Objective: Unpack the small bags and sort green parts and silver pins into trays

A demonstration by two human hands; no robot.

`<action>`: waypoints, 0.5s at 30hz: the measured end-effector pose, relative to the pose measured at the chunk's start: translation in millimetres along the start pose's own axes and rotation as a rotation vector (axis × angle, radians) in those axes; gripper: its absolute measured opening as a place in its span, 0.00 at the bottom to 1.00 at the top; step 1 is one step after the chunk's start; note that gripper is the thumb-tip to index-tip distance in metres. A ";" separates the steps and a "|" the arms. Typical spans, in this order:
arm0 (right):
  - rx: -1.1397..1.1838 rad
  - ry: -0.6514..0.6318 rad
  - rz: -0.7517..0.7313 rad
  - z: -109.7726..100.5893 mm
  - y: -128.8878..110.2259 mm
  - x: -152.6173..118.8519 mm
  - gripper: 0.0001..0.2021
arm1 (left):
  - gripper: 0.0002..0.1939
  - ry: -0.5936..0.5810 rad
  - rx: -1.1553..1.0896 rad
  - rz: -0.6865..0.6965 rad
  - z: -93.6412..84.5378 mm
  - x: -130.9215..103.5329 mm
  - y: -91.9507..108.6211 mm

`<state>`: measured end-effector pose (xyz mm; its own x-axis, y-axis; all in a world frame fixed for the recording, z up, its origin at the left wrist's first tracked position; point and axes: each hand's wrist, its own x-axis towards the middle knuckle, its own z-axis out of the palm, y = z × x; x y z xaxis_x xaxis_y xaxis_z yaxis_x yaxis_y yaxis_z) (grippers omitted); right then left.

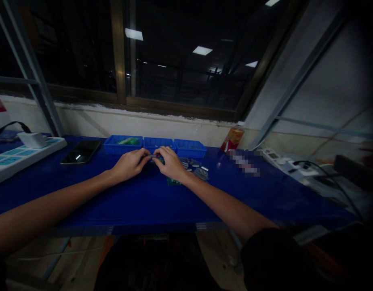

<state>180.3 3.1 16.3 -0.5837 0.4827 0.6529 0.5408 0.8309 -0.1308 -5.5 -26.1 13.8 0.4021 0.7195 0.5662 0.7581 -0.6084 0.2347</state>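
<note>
My left hand (pixel 129 165) and my right hand (pixel 171 165) meet over the middle of the blue table. Fingers and thumbs of both are closed in a pinch on one small, thin, dark piece (pixel 152 157). Its kind is too small and dim to make out, and the fingertips hide part of it. Under my right wrist lies a green circuit board (pixel 173 182), partly covered by the arm. Small metallic-looking parts (pixel 201 173), some seemingly in clear plastic, lie just right of that hand.
Three blue bins, the left bin (pixel 109 148), the middle bin (pixel 146 141) and the right bin (pixel 190 152), stand behind my hands. A phone (pixel 81 152) and a white power strip (pixel 28 155) lie on the left. A drink bottle (pixel 233 139) stands back right, near cables and adapters (pixel 306 170).
</note>
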 end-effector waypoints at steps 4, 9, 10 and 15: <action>0.002 0.001 0.001 1.4 1.1 0.0 0.06 | 0.14 0.006 -0.024 -0.020 -0.7 -0.2 1.6; 0.020 0.006 -0.001 1.7 0.1 0.2 0.09 | 0.13 0.031 -0.015 -0.013 -1.6 -0.1 2.4; 0.030 0.008 -0.001 1.5 -0.2 0.1 0.09 | 0.13 0.032 -0.012 -0.013 -1.8 0.0 2.6; 0.064 0.031 0.013 0.4 -1.3 -1.1 0.08 | 0.12 0.014 -0.022 -0.023 -3.1 -0.1 4.0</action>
<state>180.0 1.6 15.5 -0.5570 0.4860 0.6734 0.5080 0.8409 -0.1866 -4.1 -29.7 17.1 0.3771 0.7287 0.5716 0.7557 -0.5989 0.2650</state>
